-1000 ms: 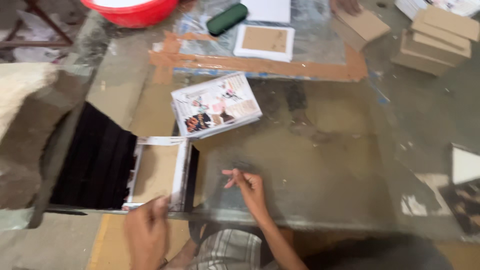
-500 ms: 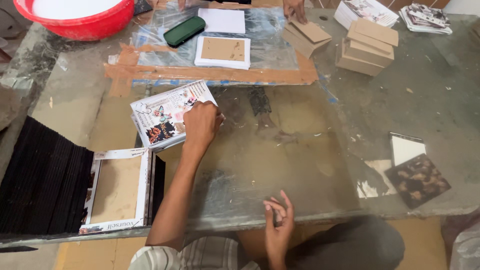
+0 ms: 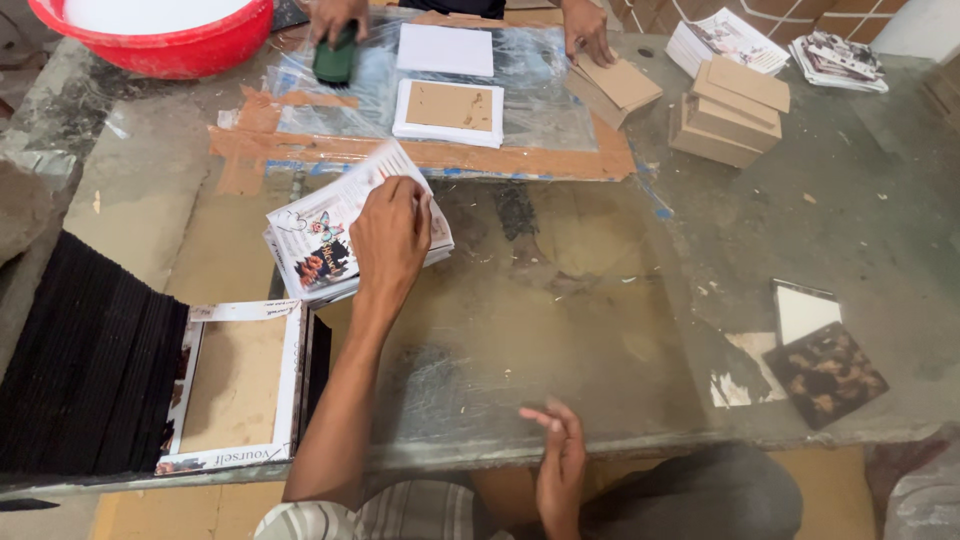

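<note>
One sheet pinched off prints [image 3: 320, 245] by left hand [image 3: 392, 238]; right hand [image 3: 560, 455] held empty, half-open, nearer. Several sheets could be dragged if stuck.

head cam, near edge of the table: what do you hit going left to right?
Black stack → cardboard piece wrapped in printed paper → left forearm → right hand → mottled brown tile.

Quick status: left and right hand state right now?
Left hand: palm down on the stack of white printed sheets; grip cannot be told.
Right hand: open, empty, at the table edge.
</note>
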